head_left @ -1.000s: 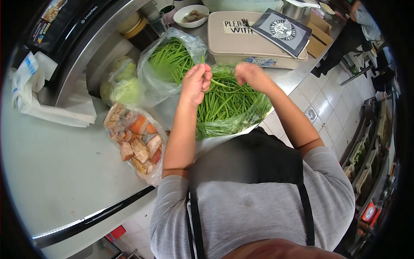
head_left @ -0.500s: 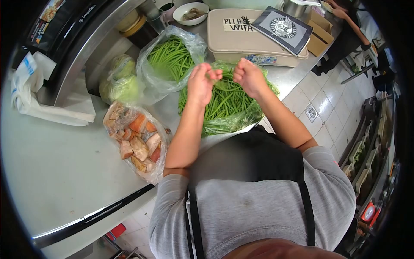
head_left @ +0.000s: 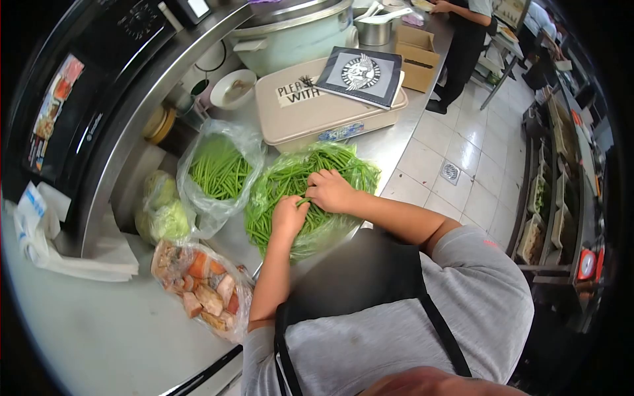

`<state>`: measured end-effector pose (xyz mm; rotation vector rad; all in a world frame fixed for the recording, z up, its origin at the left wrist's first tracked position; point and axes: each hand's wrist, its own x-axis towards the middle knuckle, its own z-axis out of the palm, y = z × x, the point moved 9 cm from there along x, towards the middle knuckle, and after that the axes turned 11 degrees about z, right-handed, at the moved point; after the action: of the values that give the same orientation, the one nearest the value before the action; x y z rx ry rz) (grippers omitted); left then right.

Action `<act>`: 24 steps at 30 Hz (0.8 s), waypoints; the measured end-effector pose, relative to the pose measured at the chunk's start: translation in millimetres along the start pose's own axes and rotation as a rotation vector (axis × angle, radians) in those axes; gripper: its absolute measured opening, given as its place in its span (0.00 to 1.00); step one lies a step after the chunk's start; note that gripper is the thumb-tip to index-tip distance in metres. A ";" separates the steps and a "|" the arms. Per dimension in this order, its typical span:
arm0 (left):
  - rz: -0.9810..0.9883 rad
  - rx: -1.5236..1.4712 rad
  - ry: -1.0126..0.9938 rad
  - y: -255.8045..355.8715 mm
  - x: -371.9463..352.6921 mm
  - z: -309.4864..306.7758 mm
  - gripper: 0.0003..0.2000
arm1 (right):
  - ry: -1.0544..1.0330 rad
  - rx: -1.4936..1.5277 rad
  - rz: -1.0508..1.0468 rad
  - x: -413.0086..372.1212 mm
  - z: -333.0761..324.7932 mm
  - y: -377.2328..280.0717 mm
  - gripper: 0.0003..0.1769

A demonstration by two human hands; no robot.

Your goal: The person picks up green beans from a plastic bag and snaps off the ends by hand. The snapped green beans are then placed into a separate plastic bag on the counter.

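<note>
Long green beans (head_left: 271,191) fill an open clear plastic bag on the metal counter in front of me. My left hand (head_left: 288,215) is closed, with a green bean (head_left: 303,200) pinched at its fingertips. Right beside it, my right hand (head_left: 329,190) rests on the pile with bent fingers, its thumb side at the other end of that bean. Its fingertips are partly hidden among the beans. A second plastic bag (head_left: 253,144) with cut green beans (head_left: 218,171) stands to the left of my hands.
Left of me are bagged cabbage (head_left: 164,211) and a bag of meat chunks (head_left: 210,298). Behind the beans stands a lidded beige box (head_left: 284,119) with a dark booklet (head_left: 362,74) on top. Co-workers (head_left: 462,46) are at the far right, near shelved trays (head_left: 531,237).
Both hands have come down from above the beans onto the pile and closer together. A bean now shows between them. The camera view has shifted, showing more of the far counter.
</note>
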<state>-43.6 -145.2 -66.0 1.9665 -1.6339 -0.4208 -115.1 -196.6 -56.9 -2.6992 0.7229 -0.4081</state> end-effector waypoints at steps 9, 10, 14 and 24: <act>0.068 -0.019 0.224 11.8 1.8 -62.5 0.11 | 0.089 0.116 -0.072 19.5 -38.7 -12.0 0.09; 0.072 -0.030 0.229 11.6 2.5 -62.8 0.11 | 0.100 0.115 -0.042 19.4 -43.5 -11.6 0.09; 0.036 -0.154 0.319 -0.9 2.1 -68.1 0.09 | 0.101 0.150 0.003 21.2 -55.0 -8.9 0.10; -0.072 -0.568 0.231 0.6 2.2 -46.3 0.09 | 0.115 0.645 0.047 27.3 -58.4 -1.1 0.08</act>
<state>-17.8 -137.8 -28.2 1.5755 -1.1421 -0.5863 -112.3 -223.1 1.8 -2.0622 0.5593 -0.6587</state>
